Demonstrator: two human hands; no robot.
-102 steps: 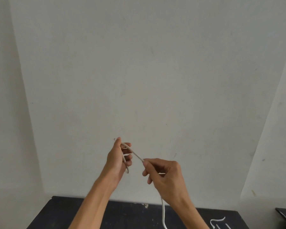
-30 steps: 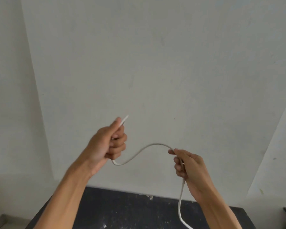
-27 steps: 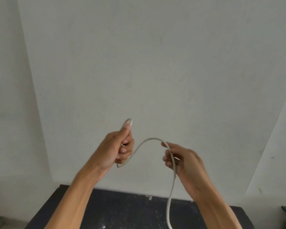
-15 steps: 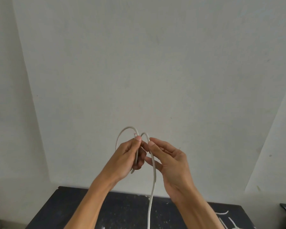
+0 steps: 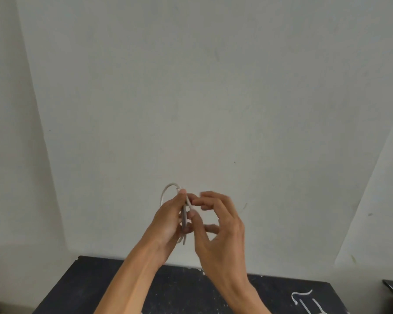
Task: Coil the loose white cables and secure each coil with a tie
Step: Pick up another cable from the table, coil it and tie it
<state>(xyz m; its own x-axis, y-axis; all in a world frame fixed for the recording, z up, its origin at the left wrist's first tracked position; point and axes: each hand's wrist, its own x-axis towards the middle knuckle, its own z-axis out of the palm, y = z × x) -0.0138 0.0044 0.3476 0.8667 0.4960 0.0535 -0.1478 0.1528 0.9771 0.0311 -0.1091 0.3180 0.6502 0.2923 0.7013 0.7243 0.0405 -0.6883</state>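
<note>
1. Cable [image 5: 166, 191] sits mid-air above the black table [image 5: 82, 284], gathered in small loops in the left hand [image 5: 168, 223].
2. Left hand's fingers are curled narrow around the loops, thumb on top, likely to stop them springing apart.
3. Right hand [image 5: 218, 225] is just beside the cable; its fingers look loosely spread and blurred, so I cannot tell if they pinch a strand.
4. Cable is thin, round, white, smooth and springy.
5. More white cable pieces [image 5: 302, 298] lie on the table, well right of the cable in hand; the table looks matte and speckled.
</note>
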